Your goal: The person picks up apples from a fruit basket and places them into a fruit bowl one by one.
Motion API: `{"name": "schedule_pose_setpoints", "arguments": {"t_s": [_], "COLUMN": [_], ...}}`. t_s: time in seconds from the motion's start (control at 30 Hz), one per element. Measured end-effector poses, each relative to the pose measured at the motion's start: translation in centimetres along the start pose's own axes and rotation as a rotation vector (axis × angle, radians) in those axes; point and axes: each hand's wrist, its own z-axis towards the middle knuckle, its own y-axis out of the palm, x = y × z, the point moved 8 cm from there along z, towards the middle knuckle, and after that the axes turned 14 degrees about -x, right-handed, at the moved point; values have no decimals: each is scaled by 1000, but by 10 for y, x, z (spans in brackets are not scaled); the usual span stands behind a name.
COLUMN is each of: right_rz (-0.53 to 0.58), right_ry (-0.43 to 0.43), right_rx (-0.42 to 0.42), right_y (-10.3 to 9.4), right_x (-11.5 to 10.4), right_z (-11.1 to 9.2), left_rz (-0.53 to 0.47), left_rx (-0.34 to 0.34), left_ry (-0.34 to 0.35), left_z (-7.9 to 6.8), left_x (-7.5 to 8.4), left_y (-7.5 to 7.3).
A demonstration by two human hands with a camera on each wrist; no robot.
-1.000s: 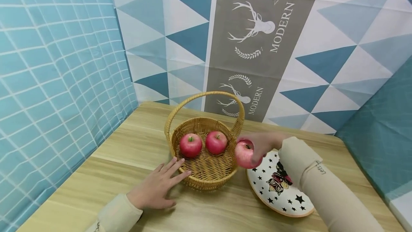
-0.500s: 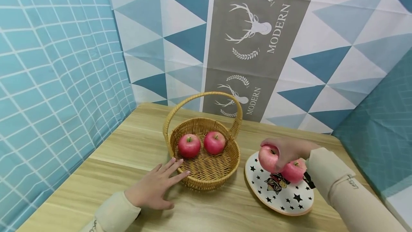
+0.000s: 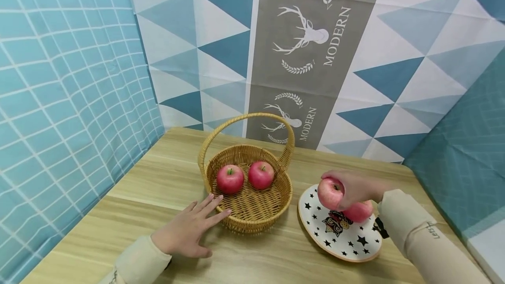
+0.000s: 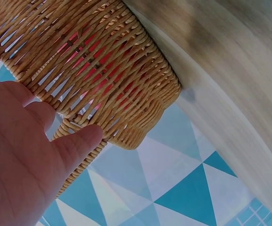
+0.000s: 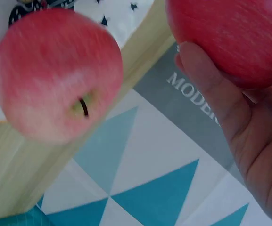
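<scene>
At the far left, a blue checked cloth [image 3: 71,100] hangs beside the wooden table [image 3: 130,214]. Next, your left hand [image 3: 187,233] lies palm down with its fingers straight and spread wide, holding nothing, their tips at the near left rim of the wicker basket [image 3: 252,226]. The basket stands upright, its handle [image 3: 245,116] arching over it. Inside, towards the back, sit 2 red apples side by side: the left apple [image 3: 230,179] and the right apple [image 3: 261,175]. Right of the basket and apart from it is the white plate [image 3: 315,226] with black stars. Over its far part, your right hand [image 3: 357,189] grips 1 paler apple [image 3: 329,193], fingers and thumb curled round it; whether the fruit's underside touches the plate, you cannot tell. Just right of it, partly behind your hand, 1 more apple [image 3: 360,212] rests on the plate. Your right sleeve [image 3: 418,227] is beige.
</scene>
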Motion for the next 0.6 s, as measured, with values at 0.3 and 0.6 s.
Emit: {"name": "schedule_pose_setpoints", "arguments": {"t_s": [0.3,0.6], "right_rz": [-22,-20], "right_ry": [-67,31], "right_rx": [54,67], "right_y": [16,23], "right_x": [8,17], "right_z": [19,28], "left_rz": [-12,-6], "left_rx": [-10,-14], "left_ry": [-5,11], "left_z": [0,0], "left_x": [0,2], "left_y": [0,-3]}}
